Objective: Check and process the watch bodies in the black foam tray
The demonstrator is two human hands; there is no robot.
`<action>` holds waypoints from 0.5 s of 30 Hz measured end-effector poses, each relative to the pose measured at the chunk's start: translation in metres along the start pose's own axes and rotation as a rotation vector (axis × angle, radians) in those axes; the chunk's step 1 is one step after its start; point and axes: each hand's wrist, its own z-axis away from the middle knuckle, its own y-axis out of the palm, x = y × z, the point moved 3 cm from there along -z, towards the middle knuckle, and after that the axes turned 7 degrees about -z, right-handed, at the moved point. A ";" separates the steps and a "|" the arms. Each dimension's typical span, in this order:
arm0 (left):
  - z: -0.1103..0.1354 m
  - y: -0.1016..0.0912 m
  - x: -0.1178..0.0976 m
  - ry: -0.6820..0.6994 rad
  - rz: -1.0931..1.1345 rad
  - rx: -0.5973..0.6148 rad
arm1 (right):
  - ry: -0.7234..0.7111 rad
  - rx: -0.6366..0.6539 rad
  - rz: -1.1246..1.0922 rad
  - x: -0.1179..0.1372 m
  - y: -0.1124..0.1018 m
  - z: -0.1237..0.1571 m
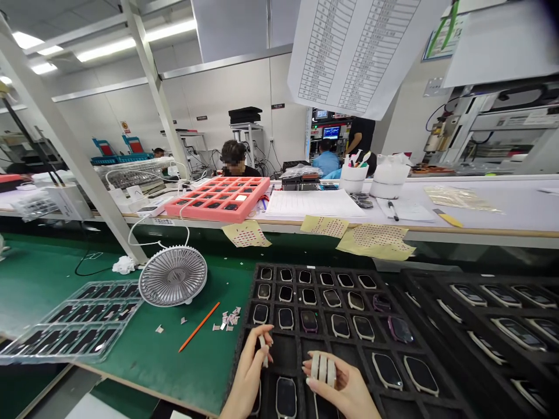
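My left hand point(250, 372) pinches one small pale watch case by its edge, over the near left part of a black foam tray point(301, 349). My right hand point(340, 387) is curled round a stack of three pale watch cases point(324, 368), held edge-up just above the tray's near row. The tray's pockets hold several watch cases lying screen-up; some pockets near my hands are empty. Both hands are close together, a few centimetres apart.
A second black tray point(493, 314) of watch cases lies to the right. On the green mat are a small white fan point(173, 276), an orange pencil point(198, 327), small pale scraps point(227, 320) and a clear plastic tray point(74, 320). A pink tray point(222, 199) sits on the shelf; people work behind.
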 end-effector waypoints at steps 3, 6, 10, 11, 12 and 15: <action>0.004 -0.014 -0.009 0.117 -0.288 -0.083 | -0.006 -0.002 -0.008 0.002 0.001 0.001; 0.005 -0.020 -0.009 0.167 -0.441 -0.054 | 0.012 0.004 -0.012 0.007 0.001 0.003; 0.005 -0.020 -0.002 0.215 -0.530 0.015 | 0.041 0.038 -0.008 0.014 0.005 0.004; 0.005 -0.019 0.000 0.222 -0.548 0.029 | 0.048 0.057 -0.007 0.016 0.007 0.005; 0.004 -0.018 0.000 0.228 -0.565 0.043 | 0.053 0.072 -0.009 0.018 0.009 0.005; 0.003 -0.016 0.000 0.251 -0.608 0.085 | 0.055 0.096 -0.031 0.023 0.018 0.005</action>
